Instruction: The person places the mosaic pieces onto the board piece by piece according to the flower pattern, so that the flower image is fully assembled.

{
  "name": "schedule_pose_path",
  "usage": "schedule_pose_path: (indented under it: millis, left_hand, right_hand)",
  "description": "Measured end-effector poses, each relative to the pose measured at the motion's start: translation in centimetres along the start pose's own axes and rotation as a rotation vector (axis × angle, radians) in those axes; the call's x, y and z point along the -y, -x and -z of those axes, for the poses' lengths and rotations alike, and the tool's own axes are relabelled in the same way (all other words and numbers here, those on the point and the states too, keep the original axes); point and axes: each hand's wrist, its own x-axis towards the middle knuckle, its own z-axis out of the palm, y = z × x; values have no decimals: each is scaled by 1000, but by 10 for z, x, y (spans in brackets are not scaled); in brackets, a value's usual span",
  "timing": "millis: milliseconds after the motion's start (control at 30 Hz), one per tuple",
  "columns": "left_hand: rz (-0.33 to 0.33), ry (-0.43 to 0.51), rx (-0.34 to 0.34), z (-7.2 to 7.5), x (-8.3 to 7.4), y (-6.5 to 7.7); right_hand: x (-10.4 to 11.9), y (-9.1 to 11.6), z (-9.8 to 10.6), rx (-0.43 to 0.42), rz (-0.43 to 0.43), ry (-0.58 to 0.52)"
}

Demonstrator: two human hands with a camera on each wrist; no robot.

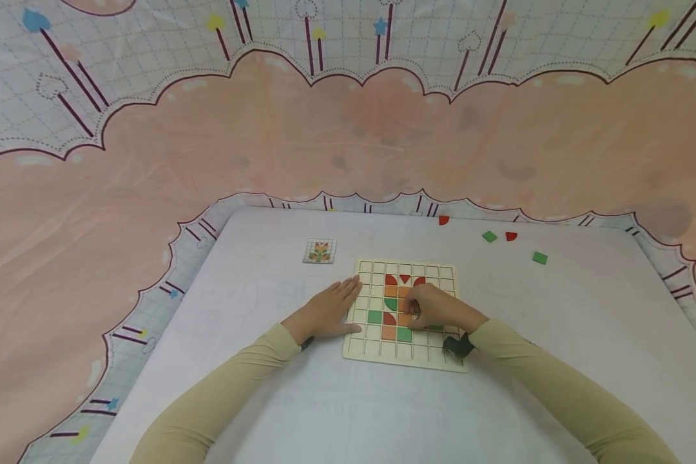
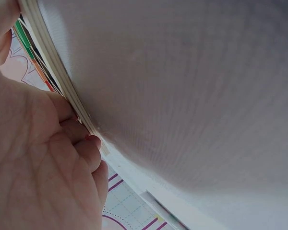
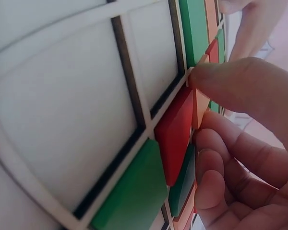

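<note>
A wooden grid board (image 1: 405, 357) lies on the white table, with orange, green and red tiles set in its cells. My left hand (image 1: 330, 310) rests along its left edge, fingers extended and thumb spread toward me; in the left wrist view the fingers (image 2: 89, 151) touch the layered edge. Over the middle of the board, my right hand (image 1: 432, 306) pinches an orange tile (image 3: 200, 109) between thumb and forefinger, low in its cell. Close by in the right wrist view are a red tile (image 3: 176, 136) and a green tile (image 3: 134, 191). My right hand hides some cells in the head view.
A small pattern card (image 1: 319, 251) lies beyond the board's left corner. Loose tiles lie at the far right: a red quarter-round (image 1: 443, 220), another red piece (image 1: 511, 236), a green diamond-turned square (image 1: 490, 236) and a green square (image 1: 540, 258). A patterned cloth (image 1: 348, 142) hangs behind.
</note>
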Motion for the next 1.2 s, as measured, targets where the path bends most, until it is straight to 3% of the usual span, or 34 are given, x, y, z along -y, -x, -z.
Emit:
schedule_pose_path:
  millis: [433, 933, 1200]
  left_hand:
    - [2, 16, 1, 2, -1, 0]
    - [-4, 9, -1, 3, -1, 0]
    - [-3, 4, 2, 4, -2, 1]
  right_hand:
    - [1, 5, -1, -2, -37, -11]
    - [2, 34, -2, 5, -144, 10]
    - [2, 43, -8, -31, -93, 24]
